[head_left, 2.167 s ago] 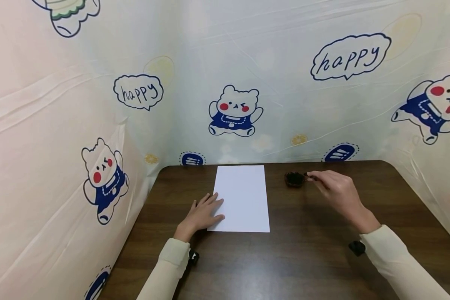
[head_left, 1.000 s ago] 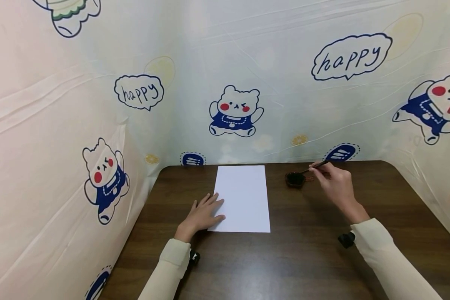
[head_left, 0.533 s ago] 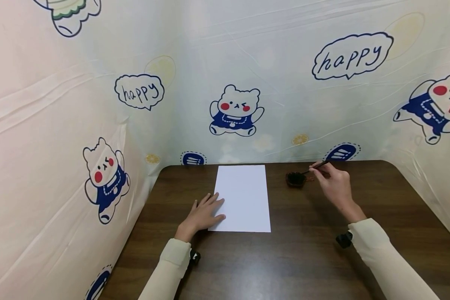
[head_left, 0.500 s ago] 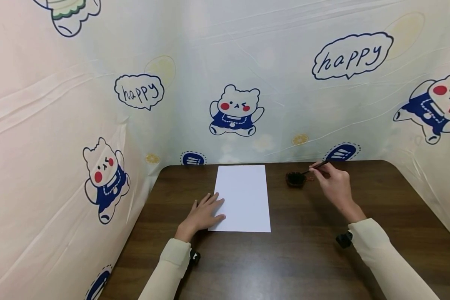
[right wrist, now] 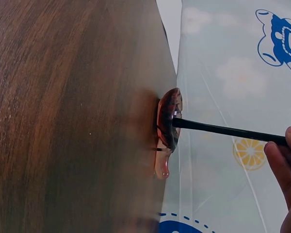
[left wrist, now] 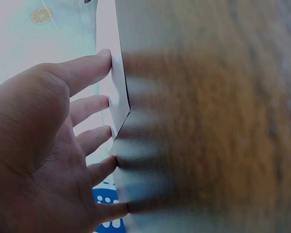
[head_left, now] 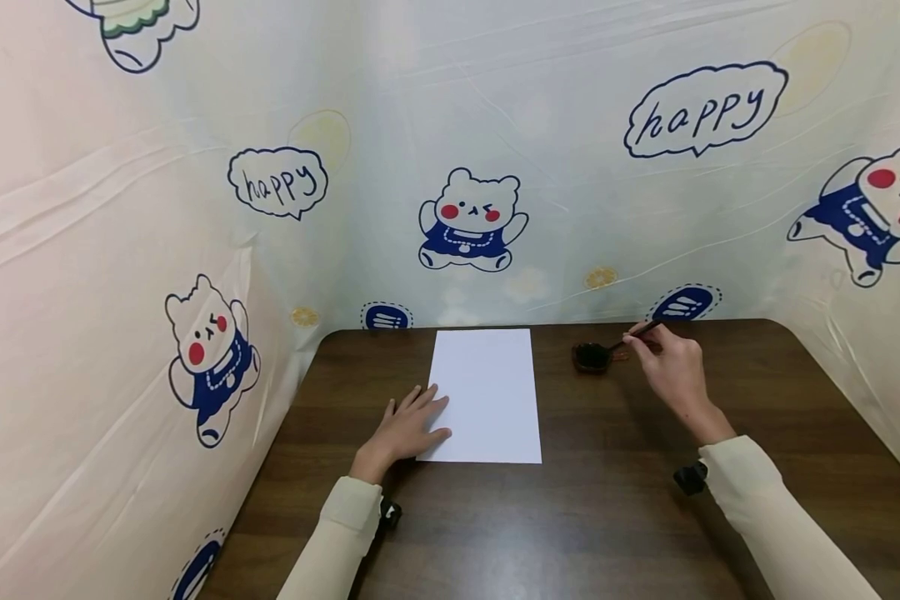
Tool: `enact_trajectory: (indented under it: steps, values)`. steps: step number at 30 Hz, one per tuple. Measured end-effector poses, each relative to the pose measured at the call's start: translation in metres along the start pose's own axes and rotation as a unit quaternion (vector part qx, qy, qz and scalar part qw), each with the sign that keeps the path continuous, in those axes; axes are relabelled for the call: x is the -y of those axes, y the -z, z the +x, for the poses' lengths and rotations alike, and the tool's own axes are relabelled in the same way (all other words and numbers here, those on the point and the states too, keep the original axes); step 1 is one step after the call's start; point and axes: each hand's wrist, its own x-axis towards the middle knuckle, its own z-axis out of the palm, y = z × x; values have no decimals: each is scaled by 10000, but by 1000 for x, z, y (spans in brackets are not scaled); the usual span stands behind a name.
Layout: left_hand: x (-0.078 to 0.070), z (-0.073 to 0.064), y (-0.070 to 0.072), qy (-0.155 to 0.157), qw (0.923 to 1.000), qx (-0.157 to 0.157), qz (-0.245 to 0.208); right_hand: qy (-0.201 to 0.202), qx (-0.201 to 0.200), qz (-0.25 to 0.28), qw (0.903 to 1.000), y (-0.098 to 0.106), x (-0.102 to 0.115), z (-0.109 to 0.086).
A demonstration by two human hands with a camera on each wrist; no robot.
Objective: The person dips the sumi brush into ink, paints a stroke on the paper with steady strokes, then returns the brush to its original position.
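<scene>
In the head view, my left hand lies spread over the left edge of a white sheet of paper. Thumb and fingertips touch the sheet and the tabletop beside it in the left wrist view. My right hand pinches a slim black brush between thumb and fingers, its shaft slanting down to the left. The brush's lower end goes into a small reddish-brown translucent dish with dark contents and a short handle. Its tip is hidden inside the dish, which stands right of the paper.
A dark wooden table lies under everything. Pale cloth printed with bears and "happy" bubbles hangs behind it and on both sides. The dish sits close to the table's far edge.
My right hand, earlier lower at the dish's handle, has risen with the brush now slanting up out of its fingers. Lately the brush has shifted slightly. My left hand stays on the paper.
</scene>
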Motion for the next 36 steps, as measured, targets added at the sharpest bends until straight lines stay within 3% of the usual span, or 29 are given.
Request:
enact_trajectory:
  steps: [11,18,36]
  values:
    - [-1,-3,-1,-128,9999,-51,-104,-172,70,80,9998,4,4,-1]
    - [-1,0,-2,-52,10000,44,6,-248,-19,156,9996,10,7,-1]
    - [2,4,-4,61,9999,41,97,-58,-243,333,9991,20,14,13]
